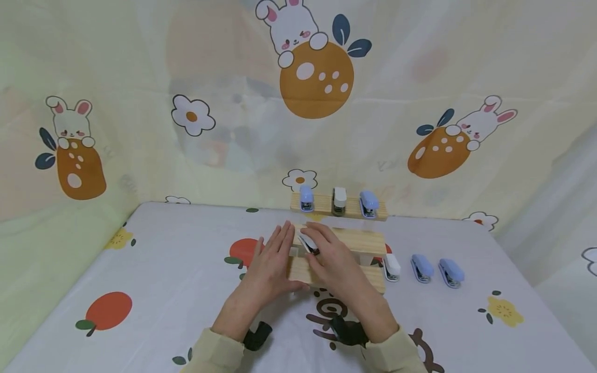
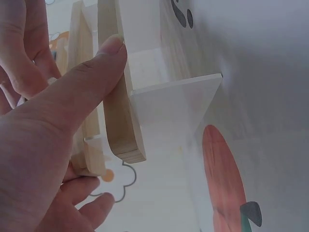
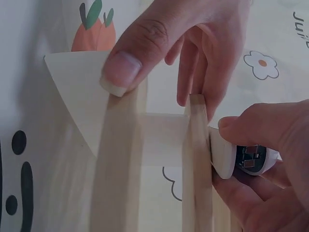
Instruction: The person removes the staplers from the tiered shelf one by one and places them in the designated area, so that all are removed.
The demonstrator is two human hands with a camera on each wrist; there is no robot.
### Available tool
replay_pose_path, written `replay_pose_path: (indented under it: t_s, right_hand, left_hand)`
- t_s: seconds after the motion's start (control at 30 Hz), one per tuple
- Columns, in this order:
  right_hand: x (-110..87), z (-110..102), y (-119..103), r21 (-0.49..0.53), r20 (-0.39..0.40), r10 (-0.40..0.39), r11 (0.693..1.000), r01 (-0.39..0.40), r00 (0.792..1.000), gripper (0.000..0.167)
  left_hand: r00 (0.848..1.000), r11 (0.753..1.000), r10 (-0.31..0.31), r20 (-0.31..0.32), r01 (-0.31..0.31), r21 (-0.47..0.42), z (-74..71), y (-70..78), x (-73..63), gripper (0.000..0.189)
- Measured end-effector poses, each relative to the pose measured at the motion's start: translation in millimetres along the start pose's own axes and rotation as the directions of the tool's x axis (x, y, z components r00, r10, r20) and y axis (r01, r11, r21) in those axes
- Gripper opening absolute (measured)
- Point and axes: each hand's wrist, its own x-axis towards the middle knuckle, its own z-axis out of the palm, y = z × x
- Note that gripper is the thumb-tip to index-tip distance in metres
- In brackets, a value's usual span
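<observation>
In the head view my left hand [image 1: 271, 264] braces the left end of a tiered rack whose wooden planks [image 1: 361, 240] sit on pale side supports. Its thumb presses the front plank [image 2: 120, 116], while the other fingers reach to the plank behind. My right hand [image 1: 337, 261] grips a small white stapler [image 1: 309, 242] between thumb and fingers, at the left part of the middle plank. The right wrist view shows that stapler's dark metal end [image 3: 251, 158], its flat base against the plank.
On the back plank stand a blue stapler [image 1: 306, 199], a white stapler [image 1: 339, 201] and another blue stapler [image 1: 369, 203]. Right of the rack, a white stapler [image 1: 392, 267] and two blue staplers [image 1: 422, 268] lie on the patterned tablecloth [image 1: 186, 269]. A printed curtain [image 1: 224, 155] hangs behind.
</observation>
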Motion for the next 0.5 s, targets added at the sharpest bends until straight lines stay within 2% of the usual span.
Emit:
replay_pose_path:
  t_s: [0.5]
  right_hand:
    - [-10.0,-23.1,-0.2,0.008,0.004,0.049,0.999,-0.049,0.999,0.052]
  left_hand:
    - [1.0,1.0,-0.01,0.001,0.01,-0.022,1.4,1.4,0.2,0.128]
